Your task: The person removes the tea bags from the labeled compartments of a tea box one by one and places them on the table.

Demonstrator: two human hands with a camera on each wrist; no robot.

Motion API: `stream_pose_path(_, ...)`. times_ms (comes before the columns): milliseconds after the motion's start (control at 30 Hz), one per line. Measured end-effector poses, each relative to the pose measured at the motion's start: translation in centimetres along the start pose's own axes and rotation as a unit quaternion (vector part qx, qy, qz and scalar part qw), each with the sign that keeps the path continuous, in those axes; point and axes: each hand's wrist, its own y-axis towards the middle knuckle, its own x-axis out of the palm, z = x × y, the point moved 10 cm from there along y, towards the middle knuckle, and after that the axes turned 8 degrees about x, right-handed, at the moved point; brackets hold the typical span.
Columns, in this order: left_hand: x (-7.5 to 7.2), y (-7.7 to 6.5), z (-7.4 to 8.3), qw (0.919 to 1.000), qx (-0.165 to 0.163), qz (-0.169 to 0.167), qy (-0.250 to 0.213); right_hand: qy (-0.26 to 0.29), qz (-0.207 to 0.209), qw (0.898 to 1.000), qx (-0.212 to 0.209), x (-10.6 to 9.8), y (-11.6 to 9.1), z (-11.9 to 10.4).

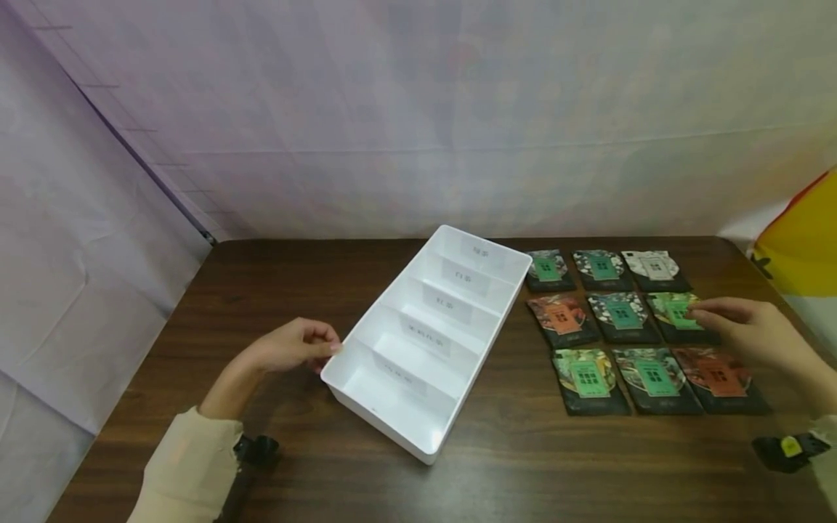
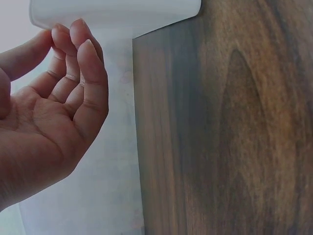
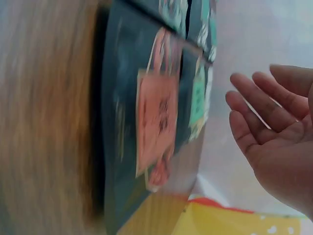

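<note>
A white divided tray (image 1: pixel 375 418) lies slanted on the table, its several compartments bearing printed labels. At its near left corner my left hand (image 1: pixel 294 345) holds the rim, fingers curled with the thumb close to them; in the left wrist view that hand (image 2: pixel 63 103) meets the tray's edge (image 2: pixel 127 17). My right hand (image 1: pixel 752 330) hovers over the right side of several dark packets, near a green-labelled packet (image 1: pixel 673 312) and a red-labelled packet (image 1: pixel 719 378). In the right wrist view its fingers (image 3: pixel 264 107) are loosely bent and hold nothing.
The packets stand in rows right of the tray, among them an orange-labelled packet (image 1: pixel 562 319) and a white-labelled packet (image 1: pixel 654 267). A pale curtain (image 1: pixel 418 131) hangs behind the brown wooden table (image 1: pixel 261 465). Yellow cloth (image 1: pixel 801 243) hangs at the right.
</note>
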Motion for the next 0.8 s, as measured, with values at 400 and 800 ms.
stream_pose_path(400,-1.2,-0.4,-0.6,0.9971,-0.015,0.028,0.069,0.003,-0.046,0.994,-0.096,1.8,-0.1,-6.4)
stream_pose_path(800,-6.2,-2.2,1.4,0.9172,-0.005,0.234,0.322,-0.062,0.013,0.981,-0.182,2.5,-0.6,-9.2)
